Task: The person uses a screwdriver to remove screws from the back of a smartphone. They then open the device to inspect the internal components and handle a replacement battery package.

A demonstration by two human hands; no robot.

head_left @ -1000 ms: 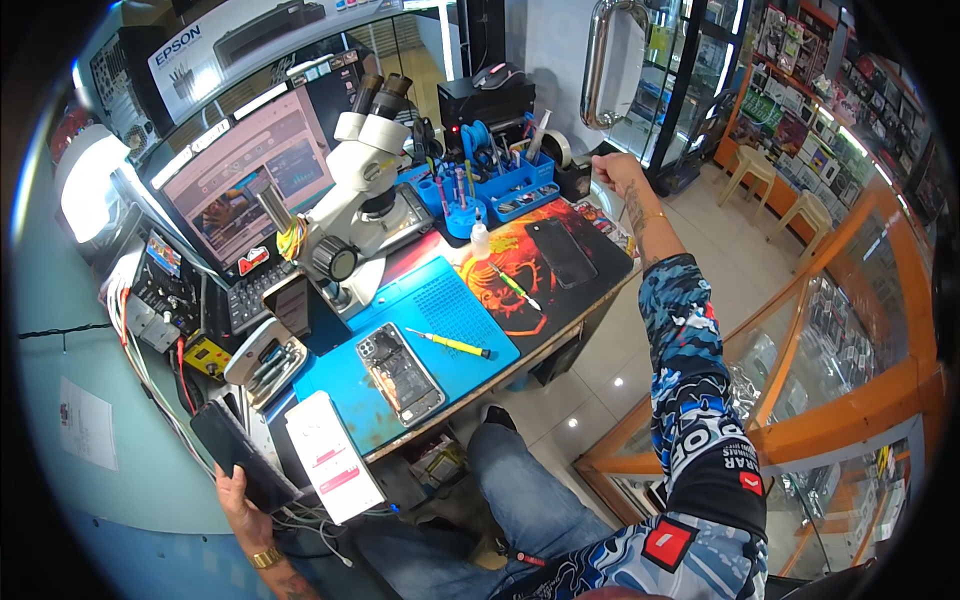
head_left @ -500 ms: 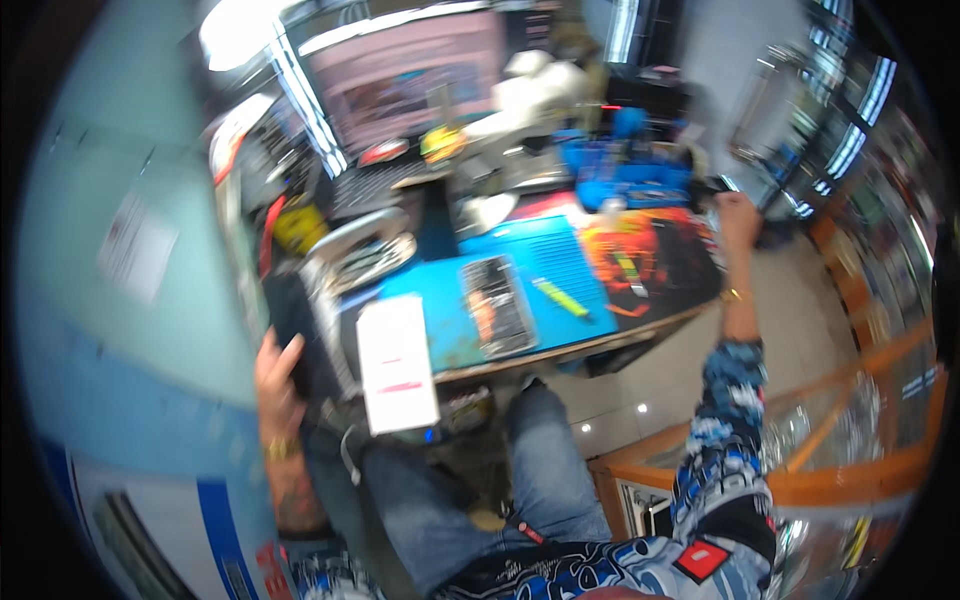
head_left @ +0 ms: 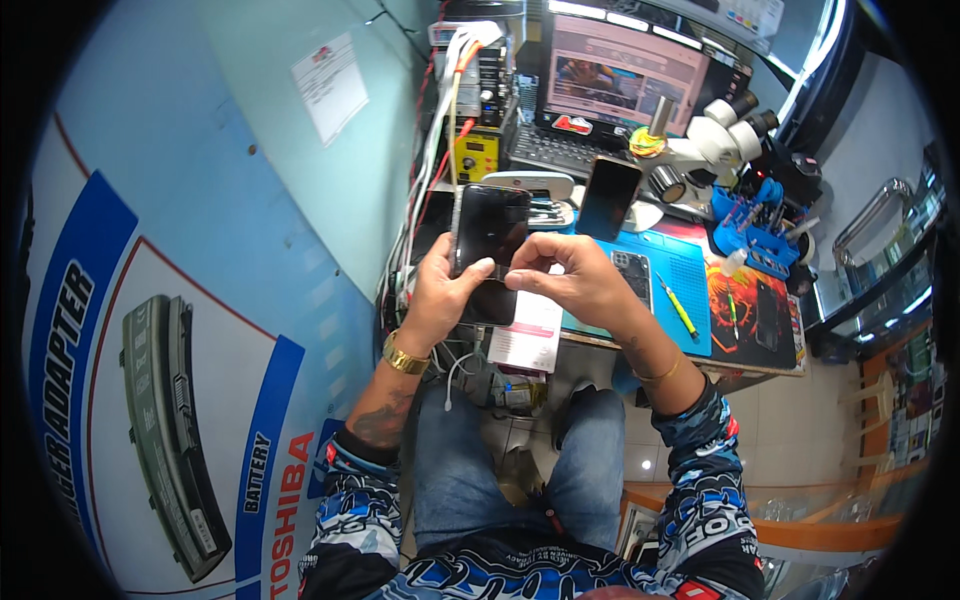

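In front of the bench, my left hand grips a black smartphone with a dark, glossy face; the thumb lies along its lower edge. My right hand has thumb and index finger pinched at that same edge, and whatever is between the fingertips is too small to make out. Just below my fingers shows a dark, flat piece; I cannot tell whether it belongs to the phone. A white printed card lies beneath, at the bench's front edge.
Behind stand another phone, a microscope, a laptop and a yellow-black power unit. On the blue mat lie an opened phone and a yellow pen-like tool. A blue tool holder is at right.
My right hand has come from the bench's far right to the phone in my left hand. The left hand has brought the phone inward and up. The view has turned left.
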